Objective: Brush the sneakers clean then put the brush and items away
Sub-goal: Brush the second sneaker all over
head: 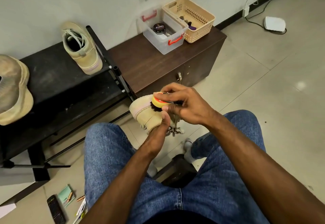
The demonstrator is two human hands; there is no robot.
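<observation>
Brushing underway: left hand (159, 127) grips tan sneaker (146, 111) above the knees, right hand (182, 106) clamps yellow brush (159, 101) on it; second sneaker (82, 48) on rack, put-away pending.

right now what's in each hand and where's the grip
Right hand grips the brush by its yellow back; left hand holds the sneaker near its opening.
</observation>
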